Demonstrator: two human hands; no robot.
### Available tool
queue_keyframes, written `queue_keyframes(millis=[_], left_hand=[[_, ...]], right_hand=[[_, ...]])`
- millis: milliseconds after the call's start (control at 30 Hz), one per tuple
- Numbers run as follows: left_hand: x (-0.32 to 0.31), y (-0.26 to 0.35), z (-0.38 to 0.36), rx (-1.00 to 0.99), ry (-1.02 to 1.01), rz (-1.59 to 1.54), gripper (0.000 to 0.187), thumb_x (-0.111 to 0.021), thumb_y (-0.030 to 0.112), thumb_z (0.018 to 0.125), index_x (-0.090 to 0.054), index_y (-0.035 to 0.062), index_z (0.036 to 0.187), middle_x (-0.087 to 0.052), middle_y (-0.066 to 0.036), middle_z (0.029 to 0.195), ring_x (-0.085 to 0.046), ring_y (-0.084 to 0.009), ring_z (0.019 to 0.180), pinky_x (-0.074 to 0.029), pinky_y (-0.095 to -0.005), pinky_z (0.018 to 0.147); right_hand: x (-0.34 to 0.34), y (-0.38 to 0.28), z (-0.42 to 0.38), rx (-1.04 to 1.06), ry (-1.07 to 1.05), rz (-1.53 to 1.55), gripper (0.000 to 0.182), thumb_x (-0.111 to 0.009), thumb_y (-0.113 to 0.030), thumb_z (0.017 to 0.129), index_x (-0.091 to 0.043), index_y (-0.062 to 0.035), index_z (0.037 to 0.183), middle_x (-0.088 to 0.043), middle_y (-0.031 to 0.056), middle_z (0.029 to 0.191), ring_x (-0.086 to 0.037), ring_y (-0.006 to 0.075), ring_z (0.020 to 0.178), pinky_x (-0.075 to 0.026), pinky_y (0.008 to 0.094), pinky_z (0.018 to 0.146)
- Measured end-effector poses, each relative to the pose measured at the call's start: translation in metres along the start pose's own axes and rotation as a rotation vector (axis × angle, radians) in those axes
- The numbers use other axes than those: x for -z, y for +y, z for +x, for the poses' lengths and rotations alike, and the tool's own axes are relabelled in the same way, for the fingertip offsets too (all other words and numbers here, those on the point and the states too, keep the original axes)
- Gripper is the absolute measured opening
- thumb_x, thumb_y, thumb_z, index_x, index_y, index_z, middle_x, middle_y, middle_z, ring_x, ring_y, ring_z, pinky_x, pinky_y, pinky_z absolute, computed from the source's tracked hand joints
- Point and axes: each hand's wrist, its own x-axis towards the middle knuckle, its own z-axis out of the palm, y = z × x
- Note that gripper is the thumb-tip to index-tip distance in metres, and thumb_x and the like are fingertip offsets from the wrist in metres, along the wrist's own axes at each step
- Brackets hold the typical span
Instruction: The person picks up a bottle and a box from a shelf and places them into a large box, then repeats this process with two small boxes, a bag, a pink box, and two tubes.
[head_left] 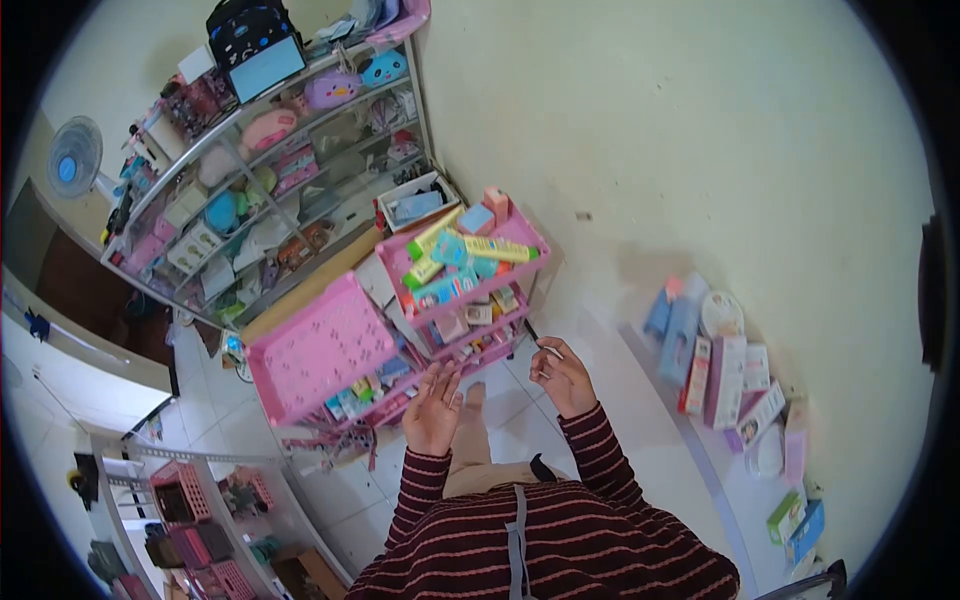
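Observation:
My left hand (433, 410) is open, palm up and fingers stretched, holding nothing. It is nearest the lower shelves of two pink carts. My right hand (563, 378) has its fingers curled around a thin dark stick, perhaps a pen (533, 337), whose tip points toward the carts. The right pink cart (540, 255) carries yellow-green tubes (500, 248), a toothpaste-like box (445, 290) and small blue and pink boxes on its top tray. On the left pink cart, the top tray (325, 345) is bare with patterned holes. Small packages fill the shelves below.
A glass display cabinet (280, 180) with plush items stands at the back left. Bottles and boxes (728, 380) line a white ledge (690, 460) on the right. A metal rack (215, 465) with pink baskets stands lower left. A fan (75, 157) is behind it.

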Motion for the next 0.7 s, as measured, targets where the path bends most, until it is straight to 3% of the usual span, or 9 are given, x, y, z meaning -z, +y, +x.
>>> queue_keyframes(millis=[100, 200, 267, 300, 333, 400, 433, 567, 700], left_hand=[[-0.006, 0.021, 0.064, 0.036, 0.047, 0.105, 0.042, -0.044, 0.015, 0.076, -0.034, 0.0027, 0.115, -0.04, -0.011, 0.114, -0.037, -0.0211, 0.106, -0.034, -0.0306, 0.084], [0.0, 0.035, 0.13, 0.075, 0.101, 0.293, 0.041, -0.044, 0.015, 0.076, -0.035, 0.0031, 0.115, -0.04, -0.009, 0.113, -0.038, -0.0188, 0.104, -0.03, -0.0292, 0.086], [0.006, 0.037, 0.165, 0.059, 0.285, 0.628, 0.04, -0.045, 0.014, 0.077, -0.035, 0.0036, 0.114, -0.042, -0.007, 0.11, -0.039, -0.0162, 0.1, -0.028, -0.0267, 0.086], [0.005, 0.038, 0.179, 0.089, 0.324, 0.668, 0.038, -0.044, 0.013, 0.078, -0.036, 0.0039, 0.114, -0.041, -0.005, 0.109, -0.039, -0.0141, 0.098, -0.027, -0.025, 0.086], [0.008, 0.038, 0.19, 0.107, 0.321, 0.675, 0.038, -0.044, 0.013, 0.078, -0.036, 0.0039, 0.114, -0.041, -0.005, 0.109, -0.039, -0.0141, 0.098, -0.027, -0.025, 0.086], [0.02, 0.037, 0.209, 0.198, 0.219, 0.673, 0.038, -0.044, 0.016, 0.078, -0.037, 0.0057, 0.114, -0.044, -0.002, 0.106, -0.041, -0.0129, 0.097, -0.025, -0.0262, 0.086], [0.025, 0.035, 0.216, 0.204, 0.212, 0.689, 0.039, -0.044, 0.014, 0.077, -0.036, 0.0045, 0.114, -0.044, -0.002, 0.105, -0.041, -0.0124, 0.097, -0.026, -0.0255, 0.086], [0.02, 0.033, 0.23, 0.274, 0.231, 0.611, 0.035, -0.045, 0.01, 0.075, -0.04, 0.0011, 0.109, -0.046, -0.003, 0.099, -0.043, -0.0123, 0.089, -0.03, -0.024, 0.082], [0.013, 0.032, 0.237, 0.262, 0.17, 0.672, 0.034, -0.044, 0.005, 0.072, -0.042, -0.0005, 0.106, -0.046, -0.003, 0.096, -0.043, -0.0116, 0.084, -0.032, -0.0223, 0.079]], right_hand=[[0.004, -0.002, 0.066, 0.015, 0.047, -0.049, 0.027, -0.048, -0.009, 0.076, -0.04, -0.0041, 0.101, -0.05, 0.007, 0.079, -0.047, 0.0128, 0.072, -0.038, 0.0244, 0.065], [0.015, 0.002, 0.134, 0.158, 0.111, -0.313, 0.029, -0.049, -0.005, 0.073, -0.041, -0.0045, 0.101, -0.051, 0.0072, 0.083, -0.049, 0.0127, 0.072, -0.039, 0.0238, 0.066], [0.022, 0.003, 0.166, 0.362, 0.181, -0.898, 0.036, -0.045, 0.006, 0.067, -0.039, -0.0032, 0.102, -0.05, 0.0073, 0.085, -0.05, 0.0157, 0.076, -0.04, 0.0273, 0.07], [0.024, 0.0, 0.178, 0.457, 0.182, -1.155, 0.045, -0.044, 0.008, 0.06, -0.038, -0.0018, 0.103, -0.049, 0.0105, 0.09, -0.05, 0.022, 0.083, -0.039, 0.0307, 0.075], [0.027, 0.0, 0.187, 0.455, 0.202, -1.152, 0.045, -0.044, 0.008, 0.06, -0.038, -0.0018, 0.103, -0.049, 0.0105, 0.09, -0.05, 0.022, 0.083, -0.039, 0.0307, 0.075], [0.036, 0.002, 0.205, 0.564, 0.184, -1.687, 0.052, -0.045, 0.007, 0.055, -0.038, -0.0019, 0.105, -0.047, 0.0138, 0.096, -0.046, 0.0281, 0.09, -0.038, 0.0341, 0.077], [0.04, 0.005, 0.211, 0.516, 0.186, -1.755, 0.053, -0.047, 0.003, 0.054, -0.039, -0.0031, 0.106, -0.046, 0.0143, 0.099, -0.043, 0.0297, 0.093, -0.035, 0.0378, 0.077], [0.035, 0.004, 0.217, 0.388, 0.205, -2.004, 0.05, -0.049, -0.006, 0.057, -0.042, -0.007, 0.106, -0.048, 0.0106, 0.098, -0.045, 0.0249, 0.09, -0.032, 0.0357, 0.077], [0.041, 0.005, 0.222, 0.449, 0.176, -2.028, 0.046, -0.049, -0.004, 0.059, -0.045, -0.0088, 0.104, -0.048, 0.0087, 0.096, -0.045, 0.0236, 0.09, -0.031, 0.0353, 0.078]])
